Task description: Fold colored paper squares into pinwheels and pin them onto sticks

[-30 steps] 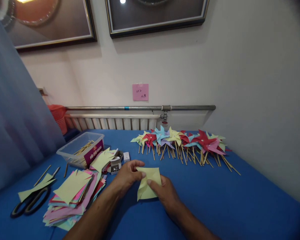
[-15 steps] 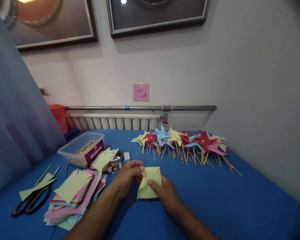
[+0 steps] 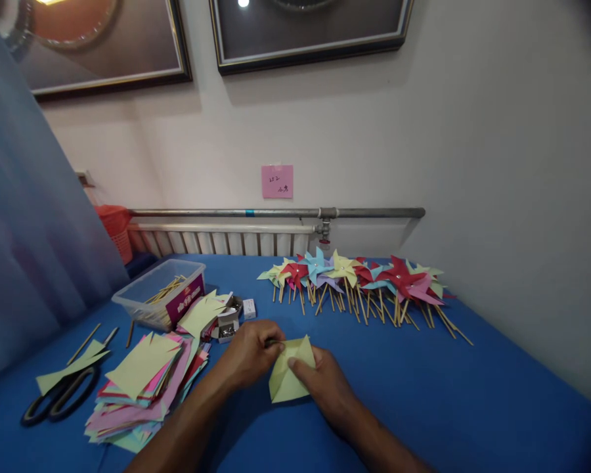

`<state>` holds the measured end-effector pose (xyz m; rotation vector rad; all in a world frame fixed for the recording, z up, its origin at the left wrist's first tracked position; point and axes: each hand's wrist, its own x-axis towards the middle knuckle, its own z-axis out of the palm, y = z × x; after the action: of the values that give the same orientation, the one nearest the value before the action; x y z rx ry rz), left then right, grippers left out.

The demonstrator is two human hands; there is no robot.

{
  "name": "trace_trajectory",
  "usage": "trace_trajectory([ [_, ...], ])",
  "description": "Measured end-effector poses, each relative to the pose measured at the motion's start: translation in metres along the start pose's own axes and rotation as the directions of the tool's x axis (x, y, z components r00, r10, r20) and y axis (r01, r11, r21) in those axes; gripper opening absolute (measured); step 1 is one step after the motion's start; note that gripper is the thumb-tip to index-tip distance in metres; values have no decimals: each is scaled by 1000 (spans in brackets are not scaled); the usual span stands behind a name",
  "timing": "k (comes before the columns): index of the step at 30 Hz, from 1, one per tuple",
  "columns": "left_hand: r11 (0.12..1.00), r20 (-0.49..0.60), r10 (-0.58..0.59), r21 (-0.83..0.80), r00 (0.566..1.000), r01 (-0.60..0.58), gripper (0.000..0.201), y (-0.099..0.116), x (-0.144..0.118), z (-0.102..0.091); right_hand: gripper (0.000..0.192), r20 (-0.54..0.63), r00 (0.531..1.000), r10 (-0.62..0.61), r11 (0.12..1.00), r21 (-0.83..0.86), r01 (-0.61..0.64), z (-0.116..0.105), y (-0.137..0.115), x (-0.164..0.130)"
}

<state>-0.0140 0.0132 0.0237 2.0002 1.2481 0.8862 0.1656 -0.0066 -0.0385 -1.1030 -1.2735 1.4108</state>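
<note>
A pale yellow paper square (image 3: 291,384) with cut corners is held above the blue table, between my two hands. My right hand (image 3: 325,381) grips its right side, with the thumb pressed flat on the front near the middle. At the upper left corner, the fingers of my left hand (image 3: 256,351) pinch the paper. The left edge of the sheet is bent inward. To the left of my left hand lies a stack of coloured paper sheets (image 3: 142,368), a yellow one on top. Small open boxes of metal pins (image 3: 227,328) sit just beyond that hand.
Finished paper pinwheels (image 3: 345,269) on sticks lie in a row at the back right. A clear plastic box (image 3: 148,302) of sticks stands at the left. Black-handled scissors (image 3: 71,394) lie at the front left, under a paper scrap. A radiator (image 3: 217,240) runs behind the table.
My left hand has turned over and closed its fingers on the upper left corner. The paper has tilted and dropped slightly, with its left edge more bent. My right hand keeps its hold.
</note>
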Motion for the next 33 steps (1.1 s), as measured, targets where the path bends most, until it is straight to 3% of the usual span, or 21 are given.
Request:
trace_trajectory([
  [3, 997, 37, -60, -51, 998, 62, 7, 0, 0, 0, 21, 24, 1000, 5, 1000, -9, -5, 0, -3, -1],
  [6, 962, 183, -156, -196, 971, 191, 11, -4, -1, -2, 19, 63, 998, 0, 999, -51, 4, 0, -8, -3],
  [9, 929, 304, -165, -272, 938, 251, 21, -11, 0, -4, 17, 114, 993, -3, 995, -100, 15, -1, -11, -5],
  [12, 920, 344, -159, -288, 926, 265, 23, -16, 0, -6, 14, 144, 990, 6, 995, -104, 9, -1, -11, -6],
  [21, 914, 302, -193, -291, 934, 283, 19, -16, 2, -1, 21, 126, 992, 29, 997, -74, -20, -3, -10, -4],
  [25, 824, 203, -215, -488, 955, 289, 22, -21, 8, 2, 39, 49, 999, 4, 991, 136, -11, -6, -12, 0],
  [29, 702, 95, -265, -663, 960, 260, 32, -24, 13, 6, 43, 67, 995, -71, 909, 415, 37, -5, -21, -3],
  [33, 641, 40, -309, -729, 950, 239, 32, -22, 13, 14, 48, 104, 988, -110, 885, 462, 50, 2, -21, -6],
])
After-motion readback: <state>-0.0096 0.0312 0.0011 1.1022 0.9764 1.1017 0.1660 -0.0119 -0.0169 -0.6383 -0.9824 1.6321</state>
